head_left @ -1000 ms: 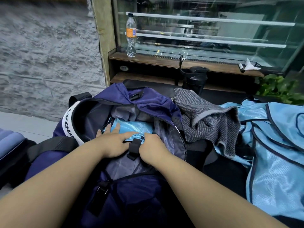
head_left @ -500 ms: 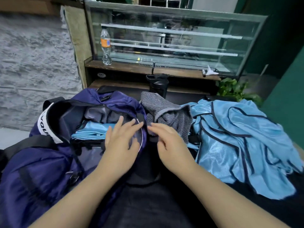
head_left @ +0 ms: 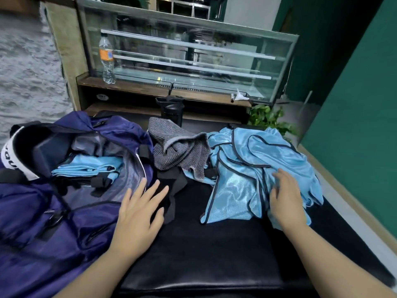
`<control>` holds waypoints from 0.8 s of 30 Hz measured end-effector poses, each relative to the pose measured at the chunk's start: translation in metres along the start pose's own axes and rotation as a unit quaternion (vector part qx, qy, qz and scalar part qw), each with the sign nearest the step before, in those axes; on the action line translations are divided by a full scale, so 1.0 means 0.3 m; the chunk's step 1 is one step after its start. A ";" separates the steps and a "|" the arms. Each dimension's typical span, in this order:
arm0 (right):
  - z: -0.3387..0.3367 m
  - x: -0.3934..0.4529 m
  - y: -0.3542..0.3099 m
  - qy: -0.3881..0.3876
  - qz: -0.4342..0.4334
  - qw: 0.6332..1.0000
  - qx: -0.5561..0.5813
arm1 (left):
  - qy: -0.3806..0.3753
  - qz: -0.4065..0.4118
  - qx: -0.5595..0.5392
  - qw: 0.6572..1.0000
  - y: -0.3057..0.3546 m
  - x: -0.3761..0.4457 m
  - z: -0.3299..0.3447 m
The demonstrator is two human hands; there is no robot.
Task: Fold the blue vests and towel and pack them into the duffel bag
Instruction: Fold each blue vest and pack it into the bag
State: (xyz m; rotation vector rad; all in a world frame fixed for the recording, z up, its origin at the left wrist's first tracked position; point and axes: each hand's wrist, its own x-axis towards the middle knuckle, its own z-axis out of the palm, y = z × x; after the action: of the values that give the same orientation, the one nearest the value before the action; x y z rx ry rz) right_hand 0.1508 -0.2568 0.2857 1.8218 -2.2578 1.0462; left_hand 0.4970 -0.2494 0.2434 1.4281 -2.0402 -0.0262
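Forearms cut off at bottom edge. Left hand [head_left: 139, 214] lower centre, fingers spread flat, over edge of purple duffel bag [head_left: 43, 222] and black bench [head_left: 204, 244], holding nothing. Right hand [head_left: 285, 201] centre right, fingers loosely spread, resting on heap of blue vests [head_left: 247, 164]; fingertips blurred. Folded vest [head_left: 86, 166] inside open bag, partly hidden. Grey towel [head_left: 178, 151] crumpled between bag and heap. Water bottle [head_left: 106, 59] upper left.

1. Duffel bag [head_left: 43, 211] sits at the left – a folded vest [head_left: 86, 166] lies inside it.
2. Towel [head_left: 178, 151] lies just right of the bag.
3. Pile of vests [head_left: 257, 164] lies right of the towel, touching it.
4. Bottle [head_left: 106, 59] stands on the shelf [head_left: 139, 88] behind.
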 end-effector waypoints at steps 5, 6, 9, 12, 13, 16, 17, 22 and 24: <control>-0.027 0.054 0.024 -0.028 -0.020 0.999 0.027 | -0.006 0.014 0.031 0.999 0.007 -0.004 0.003; -0.023 0.069 0.013 -0.036 0.000 0.998 0.045 | -0.006 0.019 0.041 0.999 0.010 -0.006 0.005; -0.001 0.110 -0.013 -0.079 0.089 0.989 0.084 | -0.007 0.019 0.059 0.998 0.021 -0.012 0.006; -0.001 0.139 -0.015 -0.106 0.151 0.974 0.130 | -0.006 0.014 0.055 0.998 0.019 -0.010 0.008; -0.006 0.137 -0.015 -0.107 0.151 0.975 0.119 | -0.004 0.016 0.053 0.998 0.017 -0.009 0.011; -0.009 0.113 0.003 -0.092 0.133 0.981 0.111 | 0.000 0.016 0.047 0.999 0.012 -0.011 0.017; -0.009 0.099 0.006 -0.084 0.127 0.981 0.119 | 0.000 0.014 0.045 0.999 0.011 -0.010 0.018; -0.016 -0.008 -0.034 0.012 0.051 0.997 0.062 | 0.005 0.007 0.044 0.999 0.013 -0.008 0.017; -0.022 -0.069 -0.070 0.035 0.040 0.992 0.115 | 0.000 0.001 0.044 0.999 0.017 -0.012 0.016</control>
State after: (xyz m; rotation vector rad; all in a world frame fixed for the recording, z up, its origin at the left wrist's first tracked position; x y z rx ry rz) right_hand 0.1731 -0.2374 0.2914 1.7522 -2.2696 1.4138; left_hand 0.4911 -0.2459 0.2396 1.4791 -2.0661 0.0657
